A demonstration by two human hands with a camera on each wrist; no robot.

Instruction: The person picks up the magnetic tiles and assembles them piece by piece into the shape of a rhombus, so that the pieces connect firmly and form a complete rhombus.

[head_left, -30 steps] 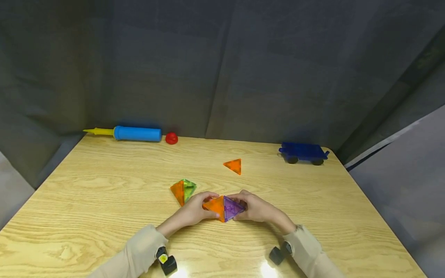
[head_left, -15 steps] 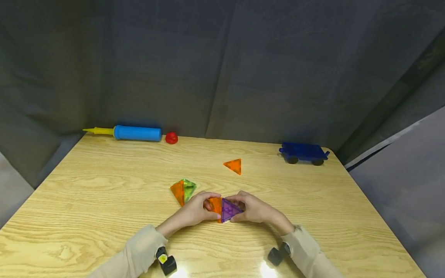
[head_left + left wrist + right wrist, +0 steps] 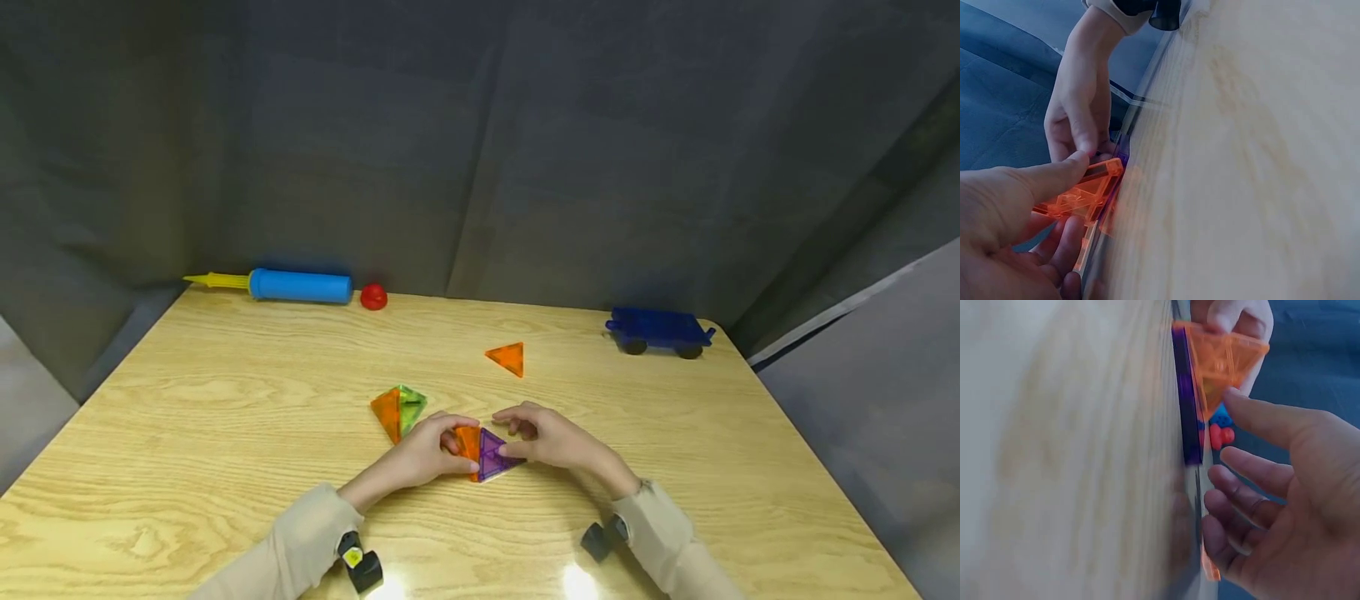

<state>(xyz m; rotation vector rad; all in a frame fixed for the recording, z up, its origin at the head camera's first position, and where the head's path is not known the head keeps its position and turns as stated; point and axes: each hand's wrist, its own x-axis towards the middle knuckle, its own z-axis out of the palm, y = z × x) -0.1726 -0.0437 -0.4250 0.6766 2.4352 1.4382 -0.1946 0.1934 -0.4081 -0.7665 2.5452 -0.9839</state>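
Note:
My left hand (image 3: 429, 450) pinches an orange triangular magnetic tile (image 3: 468, 443) between thumb and fingers. In the right wrist view this orange tile (image 3: 1216, 362) stands up from the edge of a purple triangular tile (image 3: 1187, 400), which lies low along the tabletop. My right hand (image 3: 553, 437) is beside them, its fingers spread and loosely bent. Its thumb overlaps the purple tile (image 3: 492, 457) in the head view, and the fingers enclose nothing. An orange and green tile piece (image 3: 387, 413) sits just beyond my left hand.
A loose orange triangular tile (image 3: 510, 359) lies farther back on the wooden table (image 3: 225, 467). Along the back edge are a blue pump with a yellow nozzle (image 3: 300, 286), a red rounded thing (image 3: 373, 297) and a dark blue toy wagon (image 3: 660, 328). Dark cloth hangs behind.
The purple and orange tiles have shifted slightly left and the purple one now lies lower. My right hand has loosened from the purple tile, its fingers lifting away. The left hand keeps its hold.

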